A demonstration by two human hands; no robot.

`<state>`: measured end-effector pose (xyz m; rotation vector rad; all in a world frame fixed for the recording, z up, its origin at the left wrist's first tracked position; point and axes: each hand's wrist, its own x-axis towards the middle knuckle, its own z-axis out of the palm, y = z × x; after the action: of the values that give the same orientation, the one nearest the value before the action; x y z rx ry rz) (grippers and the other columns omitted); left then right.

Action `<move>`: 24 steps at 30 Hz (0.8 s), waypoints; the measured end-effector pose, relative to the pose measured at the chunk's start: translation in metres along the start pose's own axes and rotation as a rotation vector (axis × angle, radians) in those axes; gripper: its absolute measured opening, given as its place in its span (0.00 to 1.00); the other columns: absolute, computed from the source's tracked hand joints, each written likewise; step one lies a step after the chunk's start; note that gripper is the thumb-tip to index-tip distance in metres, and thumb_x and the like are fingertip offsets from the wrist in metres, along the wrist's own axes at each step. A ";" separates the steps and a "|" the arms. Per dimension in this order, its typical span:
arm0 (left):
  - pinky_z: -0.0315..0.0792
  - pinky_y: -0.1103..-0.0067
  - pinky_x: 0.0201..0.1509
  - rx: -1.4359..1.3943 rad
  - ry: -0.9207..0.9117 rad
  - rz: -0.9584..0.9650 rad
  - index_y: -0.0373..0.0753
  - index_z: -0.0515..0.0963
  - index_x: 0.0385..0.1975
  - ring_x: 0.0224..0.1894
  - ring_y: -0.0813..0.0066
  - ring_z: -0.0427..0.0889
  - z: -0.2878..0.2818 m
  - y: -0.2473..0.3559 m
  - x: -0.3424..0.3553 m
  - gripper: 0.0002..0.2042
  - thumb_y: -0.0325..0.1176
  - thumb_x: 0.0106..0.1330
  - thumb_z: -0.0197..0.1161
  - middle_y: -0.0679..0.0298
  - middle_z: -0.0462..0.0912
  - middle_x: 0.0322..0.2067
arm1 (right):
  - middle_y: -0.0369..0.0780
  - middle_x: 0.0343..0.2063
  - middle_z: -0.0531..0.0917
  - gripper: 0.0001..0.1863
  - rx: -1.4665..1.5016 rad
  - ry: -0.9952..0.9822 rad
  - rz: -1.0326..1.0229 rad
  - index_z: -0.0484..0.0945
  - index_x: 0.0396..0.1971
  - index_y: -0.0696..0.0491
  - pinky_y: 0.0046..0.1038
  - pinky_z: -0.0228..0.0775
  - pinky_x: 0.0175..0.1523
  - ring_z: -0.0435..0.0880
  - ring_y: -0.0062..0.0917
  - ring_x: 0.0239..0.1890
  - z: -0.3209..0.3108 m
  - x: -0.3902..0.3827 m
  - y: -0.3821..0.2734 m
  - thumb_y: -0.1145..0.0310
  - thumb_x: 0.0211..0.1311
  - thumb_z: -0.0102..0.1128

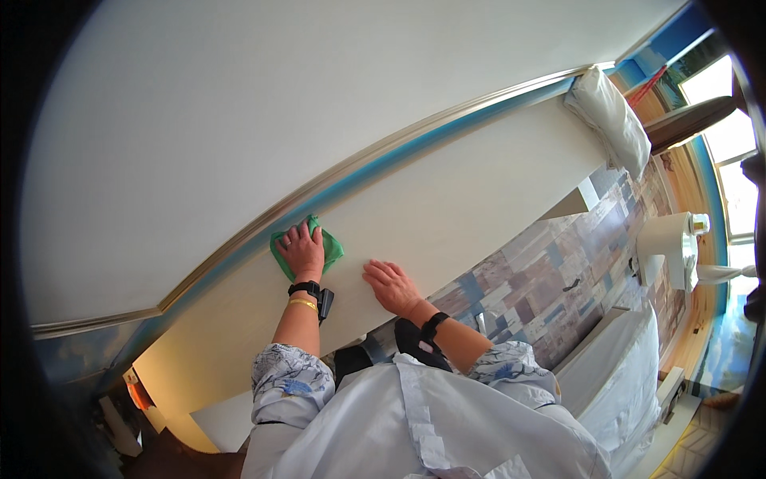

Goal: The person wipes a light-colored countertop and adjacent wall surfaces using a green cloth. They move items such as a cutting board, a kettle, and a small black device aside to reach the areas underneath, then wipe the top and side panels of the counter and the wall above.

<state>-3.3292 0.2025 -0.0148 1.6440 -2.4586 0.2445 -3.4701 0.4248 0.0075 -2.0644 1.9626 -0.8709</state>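
Note:
A long, pale flat panel [471,188] stretches from the lower left to the upper right. On its far side my left hand [302,252] presses down on a green cloth [330,252], fingers curled over it. The cloth is bunched around the palm and spreads out to both sides; part of it is hidden under the hand. My right hand [391,287] lies on the panel a short way to the right, fingers extended close together, holding nothing. Dark bands sit on both wrists, and the left one carries a small black box.
A metal-coloured trim [351,169] and blue strip run along the panel's far edge, below a large white surface [263,96]. A white pillow [610,120] lies at the far right end. Patchwork-patterned flooring [542,271], a white cylinder [669,249] and a white-covered piece [614,359] are right.

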 end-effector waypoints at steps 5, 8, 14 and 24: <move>0.55 0.43 0.70 -0.010 -0.068 -0.016 0.51 0.73 0.62 0.66 0.58 0.69 -0.009 0.061 0.003 0.25 0.57 0.71 0.55 0.60 0.75 0.61 | 0.39 0.62 0.77 0.21 -0.020 -0.021 0.008 0.81 0.52 0.52 0.39 0.61 0.72 0.70 0.32 0.69 -0.029 -0.033 0.028 0.71 0.56 0.57; 0.53 0.41 0.71 0.020 -0.114 -0.029 0.52 0.69 0.68 0.72 0.56 0.62 -0.009 0.117 0.003 0.29 0.58 0.71 0.53 0.57 0.67 0.69 | 0.40 0.60 0.78 0.21 0.046 0.009 0.061 0.81 0.50 0.53 0.41 0.64 0.70 0.72 0.34 0.67 -0.056 -0.056 0.055 0.76 0.53 0.59; 0.46 0.37 0.72 -0.132 -0.243 0.094 0.51 0.64 0.72 0.78 0.47 0.49 -0.020 0.231 -0.015 0.33 0.60 0.71 0.52 0.50 0.54 0.76 | 0.42 0.57 0.79 0.19 0.053 0.075 0.347 0.81 0.47 0.53 0.43 0.68 0.65 0.74 0.39 0.64 -0.103 -0.093 0.098 0.77 0.52 0.60; 0.54 0.43 0.71 -0.870 -0.049 0.132 0.45 0.72 0.62 0.74 0.53 0.60 -0.014 0.274 -0.011 0.24 0.43 0.68 0.63 0.49 0.62 0.71 | 0.44 0.49 0.80 0.18 -0.003 0.437 0.426 0.80 0.45 0.53 0.40 0.77 0.52 0.79 0.45 0.52 -0.168 -0.073 0.140 0.81 0.52 0.59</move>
<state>-3.5776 0.3191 -0.0148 1.1004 -2.1876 -0.7505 -3.6737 0.5227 0.0542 -1.4446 2.4844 -1.2863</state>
